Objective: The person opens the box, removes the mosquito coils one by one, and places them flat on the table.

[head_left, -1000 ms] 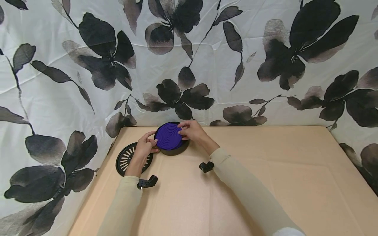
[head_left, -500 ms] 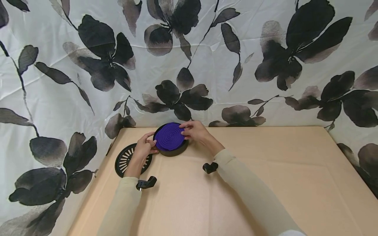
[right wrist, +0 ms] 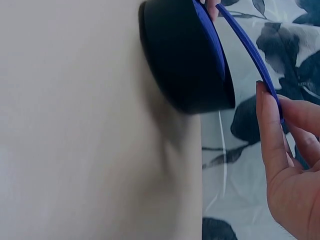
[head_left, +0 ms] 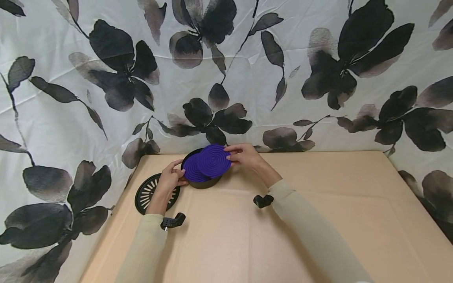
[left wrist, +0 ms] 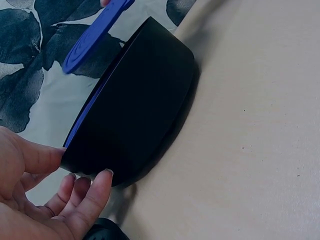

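A round black coaster holder [left wrist: 135,95] stands near the table's back edge. In it lies a blue-purple coaster [head_left: 194,173] with concentric rings. My left hand [head_left: 168,178] holds the holder at its left side, thumb at the rim and fingertips against the wall. My right hand [head_left: 245,157] pinches a second blue-purple coaster [head_left: 214,161] by its right edge, between thumb and fingers. That coaster is raised above the holder and overlaps the one inside. In the right wrist view, the pinched coaster [right wrist: 252,52] appears edge-on, apart from the holder's rim.
A black slotted disc [head_left: 144,195] lies flat on the table, partly beneath my left wrist. The tan table [head_left: 318,204] stretches to the right and toward me. A white floral cloth [head_left: 269,90] hangs behind the table's back edge.
My right hand has moved right with the pinched coaster, sliding it up off the stack and showing another coaster beneath. The left hand has stayed at the holder's side.
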{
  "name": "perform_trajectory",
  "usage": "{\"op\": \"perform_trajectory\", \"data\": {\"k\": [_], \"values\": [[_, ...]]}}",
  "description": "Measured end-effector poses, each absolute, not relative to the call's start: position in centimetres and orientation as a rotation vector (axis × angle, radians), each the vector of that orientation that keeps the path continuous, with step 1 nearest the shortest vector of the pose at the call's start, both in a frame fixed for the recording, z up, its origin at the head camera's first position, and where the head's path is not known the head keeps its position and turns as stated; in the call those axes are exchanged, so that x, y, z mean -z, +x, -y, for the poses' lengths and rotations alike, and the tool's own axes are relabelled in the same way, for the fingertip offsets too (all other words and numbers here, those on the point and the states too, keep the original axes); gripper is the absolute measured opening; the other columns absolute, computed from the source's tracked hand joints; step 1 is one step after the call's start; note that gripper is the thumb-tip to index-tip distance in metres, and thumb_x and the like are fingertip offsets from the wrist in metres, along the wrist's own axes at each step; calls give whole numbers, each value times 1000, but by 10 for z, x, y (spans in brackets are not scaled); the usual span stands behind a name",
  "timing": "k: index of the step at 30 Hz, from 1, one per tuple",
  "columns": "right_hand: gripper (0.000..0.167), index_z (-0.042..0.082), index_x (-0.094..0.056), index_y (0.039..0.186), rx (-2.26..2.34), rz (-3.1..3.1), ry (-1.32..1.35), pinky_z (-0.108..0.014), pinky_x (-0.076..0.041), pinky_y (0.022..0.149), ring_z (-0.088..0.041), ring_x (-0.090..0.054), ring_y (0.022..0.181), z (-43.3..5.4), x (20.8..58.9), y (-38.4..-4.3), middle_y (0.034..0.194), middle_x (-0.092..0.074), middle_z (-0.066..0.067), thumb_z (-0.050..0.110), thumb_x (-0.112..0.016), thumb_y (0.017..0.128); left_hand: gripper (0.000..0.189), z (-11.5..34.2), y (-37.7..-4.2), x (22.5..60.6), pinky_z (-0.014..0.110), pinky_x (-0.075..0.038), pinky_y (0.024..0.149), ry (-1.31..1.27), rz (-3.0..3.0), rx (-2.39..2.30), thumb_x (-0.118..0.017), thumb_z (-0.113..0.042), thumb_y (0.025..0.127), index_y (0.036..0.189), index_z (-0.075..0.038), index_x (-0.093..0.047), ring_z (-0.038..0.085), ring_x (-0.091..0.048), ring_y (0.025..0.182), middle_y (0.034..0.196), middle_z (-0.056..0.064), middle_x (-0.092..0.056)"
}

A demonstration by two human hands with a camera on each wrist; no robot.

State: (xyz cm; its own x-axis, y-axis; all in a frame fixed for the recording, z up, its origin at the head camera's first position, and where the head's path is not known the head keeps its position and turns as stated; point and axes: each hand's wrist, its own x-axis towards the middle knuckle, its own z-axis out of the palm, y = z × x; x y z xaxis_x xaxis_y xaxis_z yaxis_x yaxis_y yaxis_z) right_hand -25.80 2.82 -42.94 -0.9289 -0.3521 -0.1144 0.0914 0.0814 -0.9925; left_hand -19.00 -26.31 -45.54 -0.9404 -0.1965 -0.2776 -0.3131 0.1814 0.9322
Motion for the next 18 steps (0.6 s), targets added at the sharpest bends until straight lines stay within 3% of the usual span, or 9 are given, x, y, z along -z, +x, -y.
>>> {"op": "perform_trajectory", "data": {"k": [5, 18], "values": [[36, -2, -69, 125, 1907, -2051, -254, -43, -62, 84, -11, -68, 75, -44, 433, -258, 97, -66, -8, -6, -70, 90, 54, 263, -190, 454, 39, -62, 87, -529, -2340, -1864, -53, -6, 104, 155, -20, -42, 19, -60, 91, 109, 8, -49], [37, 0, -67, 128, 1898, -2079, -254, -57, -53, 96, -14, -68, 80, -75, 435, -253, 106, -63, -15, -4, -69, 92, 53, 264, -190, 455, 36, -62, 85, -521, -2338, -1872, -53, -7, 105, 155, -20, -42, 19, -60, 91, 110, 9, -48]]}}
